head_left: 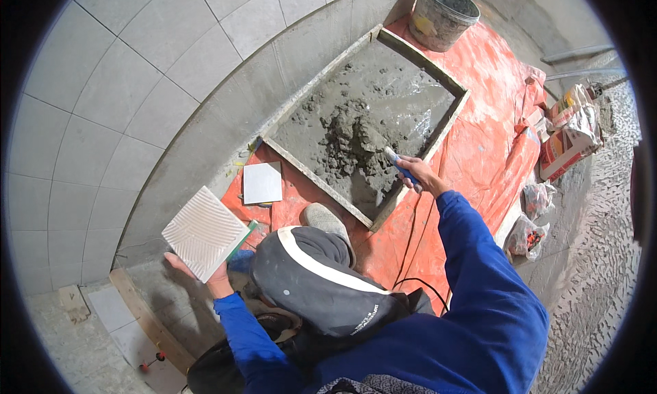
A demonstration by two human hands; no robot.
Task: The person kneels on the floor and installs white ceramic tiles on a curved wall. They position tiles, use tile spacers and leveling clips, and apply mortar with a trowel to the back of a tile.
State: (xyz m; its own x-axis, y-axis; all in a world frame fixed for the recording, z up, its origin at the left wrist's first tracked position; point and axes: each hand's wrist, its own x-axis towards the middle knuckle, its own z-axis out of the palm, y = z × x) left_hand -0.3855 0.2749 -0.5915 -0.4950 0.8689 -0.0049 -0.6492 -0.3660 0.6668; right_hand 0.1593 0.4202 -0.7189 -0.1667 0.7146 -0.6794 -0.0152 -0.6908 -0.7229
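Note:
My left hand (pixel 217 283) grips a square tile (pixel 204 233) from below, its ridged, pale back turned up. A green edge (pixel 241 238) shows along the tile's right side. My right hand (pixel 424 175) is closed around the blue handle of a trowel (pixel 405 171). The trowel's far end reaches into a heap of wet grey mortar (pixel 356 137), and its blade is hidden or blends into the mortar. A shallow wooden-sided trough (pixel 313 180) surrounds the mortar. Between the trough and my left hand, a white square tile (pixel 263 184) lies on the orange tarp (pixel 479 147).
A mortar-stained bucket (pixel 443 17) stands beyond the trough. Paper sacks (pixel 568 134) and clear plastic bags (pixel 527 238) lie at the right. Grey tiles (pixel 109 86) cover the wall at the left. A wooden plank (pixel 152 320) lies at the lower left. My bent knee is below the trough.

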